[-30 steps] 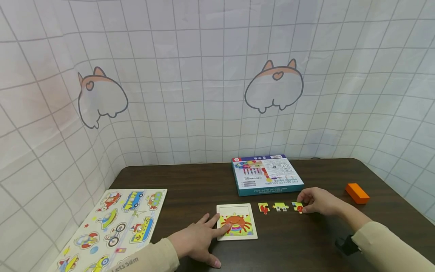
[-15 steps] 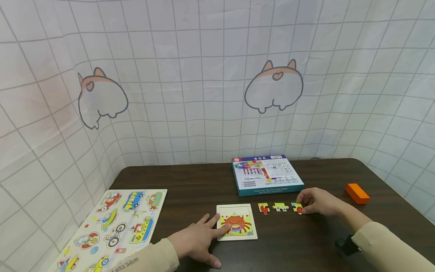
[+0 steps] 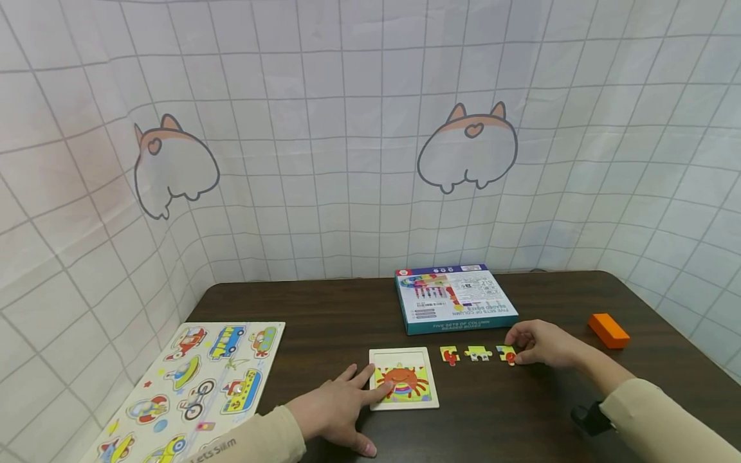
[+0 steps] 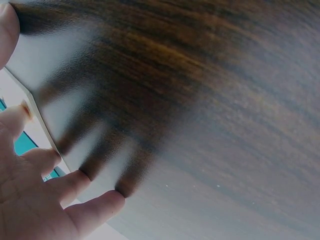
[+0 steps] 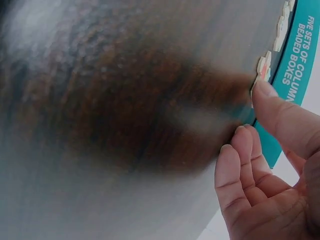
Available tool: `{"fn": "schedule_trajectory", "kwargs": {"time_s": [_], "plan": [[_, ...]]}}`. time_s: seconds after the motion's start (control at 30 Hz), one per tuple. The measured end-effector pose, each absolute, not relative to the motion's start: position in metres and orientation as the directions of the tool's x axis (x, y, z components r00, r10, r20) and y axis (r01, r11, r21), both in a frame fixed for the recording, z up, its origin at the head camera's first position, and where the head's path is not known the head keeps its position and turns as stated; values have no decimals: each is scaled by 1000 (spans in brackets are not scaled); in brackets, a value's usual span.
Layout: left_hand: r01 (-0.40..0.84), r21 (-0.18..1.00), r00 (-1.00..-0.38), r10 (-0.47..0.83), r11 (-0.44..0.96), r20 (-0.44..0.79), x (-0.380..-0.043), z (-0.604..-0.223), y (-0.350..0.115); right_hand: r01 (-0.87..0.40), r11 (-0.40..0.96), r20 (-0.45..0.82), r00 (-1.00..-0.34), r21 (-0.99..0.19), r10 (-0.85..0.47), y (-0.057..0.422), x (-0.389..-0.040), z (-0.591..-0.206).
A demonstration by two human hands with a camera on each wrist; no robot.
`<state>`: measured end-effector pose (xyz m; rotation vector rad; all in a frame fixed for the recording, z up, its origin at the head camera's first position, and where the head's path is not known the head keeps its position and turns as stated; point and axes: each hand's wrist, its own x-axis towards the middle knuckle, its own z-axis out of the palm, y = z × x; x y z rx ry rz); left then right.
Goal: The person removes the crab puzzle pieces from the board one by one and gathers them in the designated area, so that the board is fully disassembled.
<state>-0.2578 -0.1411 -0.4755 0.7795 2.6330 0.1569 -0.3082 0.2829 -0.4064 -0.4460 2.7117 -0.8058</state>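
My left hand (image 3: 341,408) lies with spread fingers at a small framed puzzle (image 3: 405,406) showing a red crab, the index fingertip on the picture. The left wrist view shows its fingertips (image 4: 120,194) down at the table and the frame's edge. With curled fingers, my right hand (image 3: 544,344) pinches the right edge of a yellow and red jigsaw piece (image 3: 505,354) lying on the table; its thumb (image 5: 267,90) is against that piece in the right wrist view. Two other pieces sit in line to its left: a yellow one (image 3: 478,352) and a red-and-yellow one (image 3: 449,355).
A flat teal box (image 3: 463,321) of beaded columns lies behind the pieces. To the right is an orange block (image 3: 609,330). A large vehicle puzzle board (image 3: 199,370) covers the table's left side. A white grid curtain (image 3: 370,161) surrounds the dark table (image 3: 324,308).
The piece at my right hand has shifted very slightly, the thumb and fingers staying at its edge. My left hand stays where it was on the framed puzzle.
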Motion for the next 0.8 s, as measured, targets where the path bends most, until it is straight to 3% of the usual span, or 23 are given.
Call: {"fn": "schedule_trajectory", "kwargs": {"time_s": [0.23, 0.43, 0.8], "plan": [[489, 200, -776, 528, 849, -345, -249, -461, -136, -251, 793, -127, -917, -556, -379, 278, -306, -403], [486, 220, -770, 534, 846, -351, -254, -465, -139, -319, 762, -52, -907, -564, -418, 243, -301, -403], [511, 214, -764, 554, 832, -331, -259, -478, -142, -522, 645, -13, -771, -558, -636, 146, -285, -404]]}}
